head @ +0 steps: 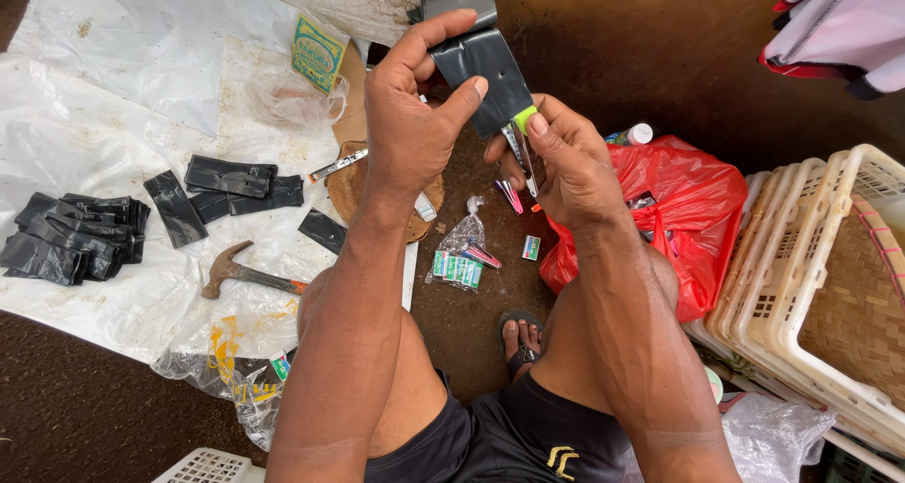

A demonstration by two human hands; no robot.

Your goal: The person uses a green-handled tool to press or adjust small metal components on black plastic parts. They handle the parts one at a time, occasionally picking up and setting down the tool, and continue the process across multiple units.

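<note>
Pinching a black pouch [483,73], left hand [410,125] half-hides what right hand [566,167] grasps.

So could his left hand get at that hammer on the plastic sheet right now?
Probably not at once: the left hand is pinching a black pouch. The hammer lies uncovered on the white sheet beside the left knee, so the path looks free once the hand lets go.

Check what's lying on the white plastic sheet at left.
On the white plastic sheet: a stack of black pouches, several loose black pouches, a hammer, a thin clear bag. The left forearm covers the sheet's right edge; anything there can't be seen.
</note>
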